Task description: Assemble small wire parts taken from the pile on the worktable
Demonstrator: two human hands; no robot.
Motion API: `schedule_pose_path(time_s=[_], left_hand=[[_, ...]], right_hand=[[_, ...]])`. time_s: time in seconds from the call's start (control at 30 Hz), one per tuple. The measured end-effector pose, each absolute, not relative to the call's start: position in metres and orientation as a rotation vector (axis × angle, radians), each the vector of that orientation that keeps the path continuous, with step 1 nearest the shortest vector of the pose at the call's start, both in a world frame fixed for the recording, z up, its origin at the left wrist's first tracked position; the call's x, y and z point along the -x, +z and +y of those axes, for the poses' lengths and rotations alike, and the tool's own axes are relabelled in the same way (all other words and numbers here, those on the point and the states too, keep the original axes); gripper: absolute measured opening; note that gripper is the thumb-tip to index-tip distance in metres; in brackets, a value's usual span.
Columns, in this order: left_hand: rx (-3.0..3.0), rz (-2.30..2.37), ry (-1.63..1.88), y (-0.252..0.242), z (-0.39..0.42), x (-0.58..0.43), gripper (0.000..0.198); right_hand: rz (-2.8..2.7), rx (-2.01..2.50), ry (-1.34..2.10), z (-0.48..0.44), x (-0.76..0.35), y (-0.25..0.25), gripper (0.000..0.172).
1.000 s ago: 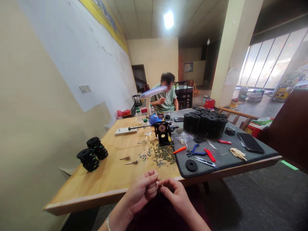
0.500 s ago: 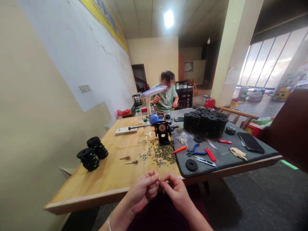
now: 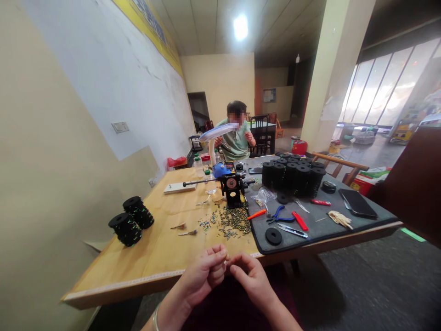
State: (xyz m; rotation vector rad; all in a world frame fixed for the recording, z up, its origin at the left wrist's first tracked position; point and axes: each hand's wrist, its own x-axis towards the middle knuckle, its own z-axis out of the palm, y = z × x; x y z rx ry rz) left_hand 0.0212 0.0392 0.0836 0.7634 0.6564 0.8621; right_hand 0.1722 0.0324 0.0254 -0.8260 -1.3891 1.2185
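Observation:
My left hand and my right hand meet just below the near edge of the wooden table. Both are pinched closed, fingertips almost touching, around something too small to make out. A heap of small dark and coloured beads lies on the table just beyond my hands. Two thin brown-tipped pieces rest left of the heap.
A small black winding machine stands mid-table. Two black spools sit at the left, a cluster of black spools at the back right. Blue pliers, red tools and scissors lie on a grey mat. Another person sits at the far end.
My right hand has closed in slightly towards my left hand. The person at the far end has raised a hand. The camera shifted a little.

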Motion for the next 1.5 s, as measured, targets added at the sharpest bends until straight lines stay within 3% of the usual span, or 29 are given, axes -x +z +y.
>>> schedule_pose_path(time_s=[0.37,0.73,1.1,1.5], left_hand=[[-0.765,0.710,0.887,0.080,0.038,-0.020,0.034],[-0.702,0.687,0.908,0.075,0.041,-0.018,0.036],[-0.916,0.946,0.872,0.067,0.050,-0.003,0.036],[-1.851,1.608,0.759,0.036,0.067,0.051,0.029]], right_hand=[[-1.388,0.843,1.221,0.037,-0.167,0.038,0.030],[-1.407,0.821,1.223,0.035,-0.171,0.027,0.026],[-1.355,0.948,1.443,0.044,-0.170,0.023,0.028],[-2.135,1.294,0.641,0.071,-0.190,0.029,0.013]])
